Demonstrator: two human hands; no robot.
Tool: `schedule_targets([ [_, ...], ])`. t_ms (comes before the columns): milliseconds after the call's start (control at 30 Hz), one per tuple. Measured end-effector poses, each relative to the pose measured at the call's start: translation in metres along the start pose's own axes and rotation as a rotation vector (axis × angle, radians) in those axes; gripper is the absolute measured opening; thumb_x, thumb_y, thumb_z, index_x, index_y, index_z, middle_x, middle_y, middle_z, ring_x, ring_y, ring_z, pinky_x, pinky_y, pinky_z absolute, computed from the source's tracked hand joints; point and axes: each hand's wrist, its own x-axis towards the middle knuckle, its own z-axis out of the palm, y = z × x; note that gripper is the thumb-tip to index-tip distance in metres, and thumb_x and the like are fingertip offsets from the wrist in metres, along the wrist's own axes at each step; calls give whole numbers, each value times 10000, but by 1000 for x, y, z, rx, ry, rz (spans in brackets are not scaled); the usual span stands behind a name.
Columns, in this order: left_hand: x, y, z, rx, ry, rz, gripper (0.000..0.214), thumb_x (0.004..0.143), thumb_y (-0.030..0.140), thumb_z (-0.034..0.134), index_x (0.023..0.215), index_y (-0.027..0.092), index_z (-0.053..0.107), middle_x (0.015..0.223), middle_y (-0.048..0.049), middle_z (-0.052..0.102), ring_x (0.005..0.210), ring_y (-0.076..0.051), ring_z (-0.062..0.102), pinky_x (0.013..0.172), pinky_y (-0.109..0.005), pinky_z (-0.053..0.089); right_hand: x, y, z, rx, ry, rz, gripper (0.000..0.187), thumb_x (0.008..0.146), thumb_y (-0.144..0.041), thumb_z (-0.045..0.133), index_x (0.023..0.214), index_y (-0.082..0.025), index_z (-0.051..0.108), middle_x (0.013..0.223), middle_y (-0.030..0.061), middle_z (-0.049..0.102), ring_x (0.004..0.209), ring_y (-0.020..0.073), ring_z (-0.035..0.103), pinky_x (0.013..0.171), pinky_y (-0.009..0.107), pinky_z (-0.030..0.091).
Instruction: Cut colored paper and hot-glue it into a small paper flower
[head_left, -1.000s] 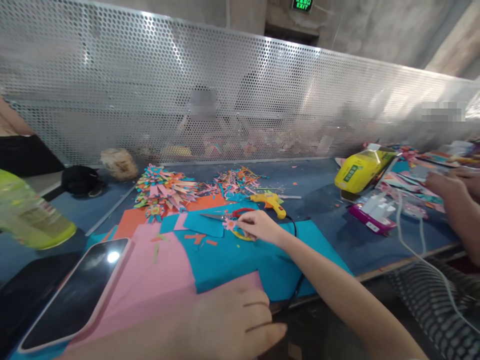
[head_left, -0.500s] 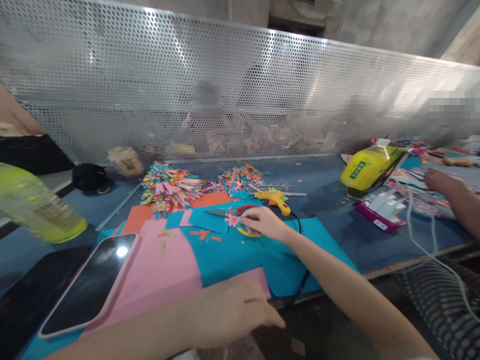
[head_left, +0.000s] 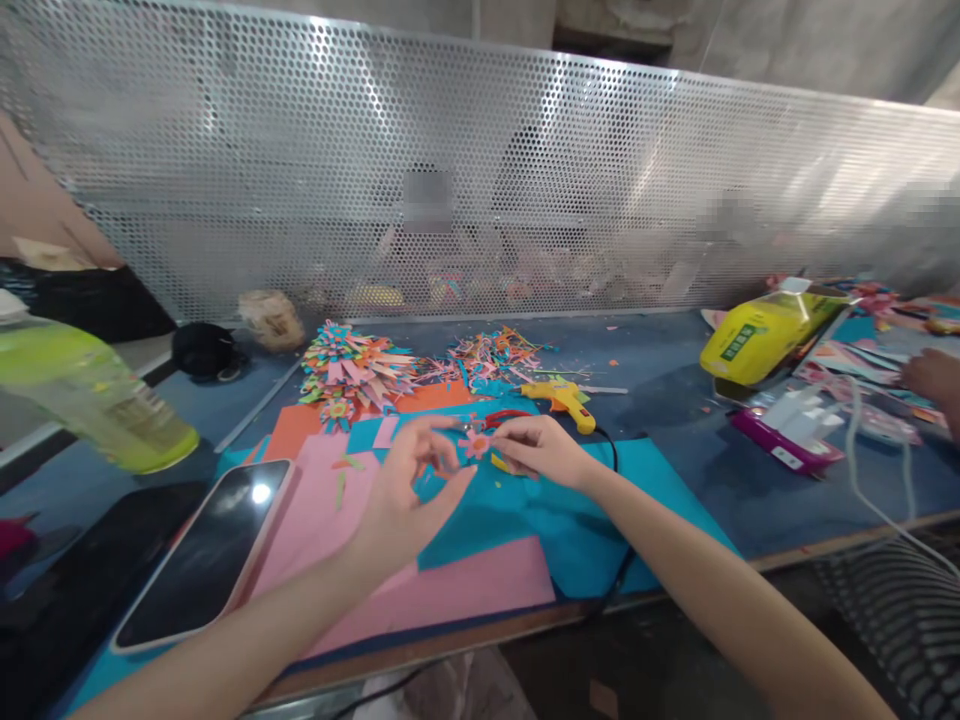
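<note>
Pink paper (head_left: 487,588) lies nearest; beyond it the left hand (head_left: 415,487), spread and holding nothing visible, has risen to just beside the pink flower (head_left: 478,444), which the right hand (head_left: 545,450) pinches over blue paper (head_left: 487,525). Both hands now seem given to it. Roundish, without clear long axis, the flower faces the camera; a red scissor handle (head_left: 501,416) shows behind.

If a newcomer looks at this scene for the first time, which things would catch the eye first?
Probably the spiky, many-coloured heap of cut paper, left of centre, in front of the perforated metal screen. Next, the yellow glue gun would likely stand out, lying to the right of that heap. Nearer the viewer, the right hand holds a small pink paper flower, with the left hand open beside it.
</note>
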Motion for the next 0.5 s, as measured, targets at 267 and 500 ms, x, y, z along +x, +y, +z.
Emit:
schedule_targets([
  [267,17,-14,-3,-52,-142,-240,290,763,426,523,862,168,610,857,-43,647,711,-162,618,665,-290,491,-2,0,1,-51,-71,28,289,802,-386,502,747,-118,597,505,-26,510,361,37,391,347,157,321],
  [500,14,-16,-3,-129,-74,-303,315,732,426,568,943,195,605,876,-35,660,729,-161,633,657,-265,491,-1,2,1,-56,-65,22,282,802,-385,506,744,-122,588,503,-30,512,363,37,396,348,151,325],
])
